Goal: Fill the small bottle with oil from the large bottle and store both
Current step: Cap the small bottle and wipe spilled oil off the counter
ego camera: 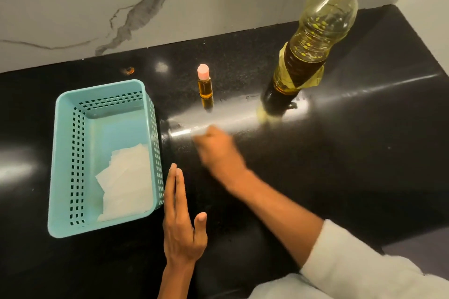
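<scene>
The small bottle [204, 85] with a pink cap stands upright on the black counter, holding amber oil. The large bottle [313, 41] with a red cap stands upright to its right, partly full of yellow oil, with a yellow label around its middle. My left hand [181, 218] is held flat with straight fingers beside the right wall of the teal basket [60, 153], holding nothing. My right hand [218, 150] is motion-blurred over the counter, below and in front of the small bottle. Its fingers look curled downward; whether it holds anything is unclear.
White folded tissue [126, 182] lies in the basket's near right part. The black counter [364, 153] is glossy with bright reflections and meets a marble wall [97, 7] at the back. A small orange spot [129, 70] sits near the wall.
</scene>
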### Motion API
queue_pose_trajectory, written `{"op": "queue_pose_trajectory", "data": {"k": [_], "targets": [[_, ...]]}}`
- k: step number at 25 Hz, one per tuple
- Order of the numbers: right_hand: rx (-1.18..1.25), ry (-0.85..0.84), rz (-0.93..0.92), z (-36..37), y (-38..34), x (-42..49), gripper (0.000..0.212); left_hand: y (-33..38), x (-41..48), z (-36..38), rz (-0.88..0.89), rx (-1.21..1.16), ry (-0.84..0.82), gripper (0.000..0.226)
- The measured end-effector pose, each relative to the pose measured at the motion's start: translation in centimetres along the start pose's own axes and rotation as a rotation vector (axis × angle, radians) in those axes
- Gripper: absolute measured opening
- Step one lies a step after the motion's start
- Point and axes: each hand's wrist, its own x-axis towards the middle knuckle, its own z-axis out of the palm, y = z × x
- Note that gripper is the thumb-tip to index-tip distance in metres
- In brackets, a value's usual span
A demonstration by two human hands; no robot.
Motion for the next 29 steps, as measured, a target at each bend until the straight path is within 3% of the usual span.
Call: {"op": "queue_pose_trajectory", "data": {"k": [2, 4, 7, 9, 11, 13, 16, 18, 20, 22, 24, 27, 29], "targets": [[0.054, -0.151, -0.198, 1.1, -3.2, -2.2, 0.007, 0.0, -0.1, 0.0, -0.003, 0.01, -0.002, 0.085], [0.051, -0.081, -0.235, -0.5, 0.0, -2.9, 0.012, -0.1, -0.1, 0.0, 0.001, 0.012, -0.015, 0.085], [-0.114, 0.208, 0.156, -5.8, 10.9, -2.4, 0.015, -0.1, 0.0, 0.2, 0.003, 0.021, -0.034, 0.081], [-0.231, 0.31, 0.477, -10.9, 17.9, -3.1, 0.02, -0.1, -0.1, 0.2, -0.001, 0.034, -0.033, 0.079], [-0.219, 0.365, 0.629, -12.8, 20.0, -4.0, 0.02, -0.2, 0.0, 0.2, -0.004, 0.041, -0.02, 0.075], [-0.189, 0.369, 0.537, -10.5, 16.6, -3.7, 0.022, -0.1, 0.0, 0.3, -0.017, 0.02, -0.008, 0.071], [0.039, 0.151, 0.149, -2.8, 5.9, -6.6, 0.048, -0.3, -0.2, 0.0, -0.045, -0.094, 0.016, 0.07], [0.128, -0.038, -0.092, -0.2, -0.2, -11.4, 0.038, -0.6, -0.3, -0.2, -0.052, -0.108, -0.004, 0.07], [0.13, -0.081, -0.202, -1.1, 0.5, -13.4, 0.031, -0.6, -0.3, 0.0, -0.036, -0.056, -0.044, 0.069], [0.06, 0.075, -0.093, -4.1, 6.0, -11.1, 0.032, -0.6, -0.3, 0.1, -0.032, 0.012, -0.063, 0.068], [-0.12, 0.266, 0.163, -8.5, 13.5, -7.8, 0.03, -0.4, -0.3, 0.1, -0.031, 0.06, -0.059, 0.065], [-0.203, 0.324, 0.528, -14.6, 21.1, -5.8, 0.024, -0.4, -0.4, 0.1, -0.037, 0.067, -0.043, 0.062], [-0.177, 0.323, 0.541, -14.5, 19.2, -6.6, 0.017, -0.3, -0.4, 0.1, -0.039, 0.065, -0.034, 0.062]]}}
